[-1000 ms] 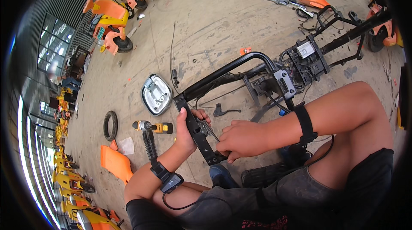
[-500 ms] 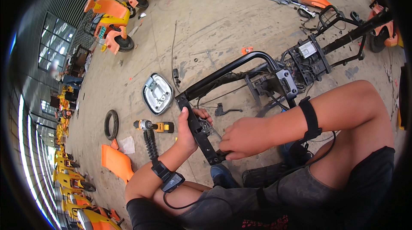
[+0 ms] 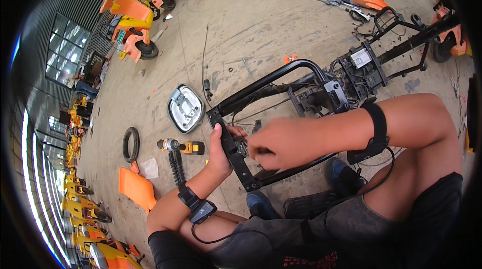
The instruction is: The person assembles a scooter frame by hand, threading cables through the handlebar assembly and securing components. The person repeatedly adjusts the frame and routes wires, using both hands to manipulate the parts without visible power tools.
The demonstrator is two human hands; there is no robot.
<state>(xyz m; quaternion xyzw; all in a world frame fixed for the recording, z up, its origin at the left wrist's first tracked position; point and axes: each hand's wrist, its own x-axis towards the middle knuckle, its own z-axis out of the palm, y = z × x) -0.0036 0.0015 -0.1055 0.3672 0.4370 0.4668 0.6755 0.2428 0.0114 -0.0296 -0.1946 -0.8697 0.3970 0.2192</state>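
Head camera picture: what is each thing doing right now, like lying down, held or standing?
Black scooter frame: lying on the floor, stripped.
Left hand: gripping the frame's end bracket.
Right hand: fingers at the bracket.
Cordless drill: lying on the floor, unheld.
Tyre: lying flat.

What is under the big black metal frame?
Under the black frame lies bare concrete floor and thin cables. The right hand covers the part it works on.

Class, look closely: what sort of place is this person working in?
Probably a repair or dismantling workshop for small scooters: a stripped black frame in hand, a cordless drill on the concrete floor, and orange scooters parked behind.
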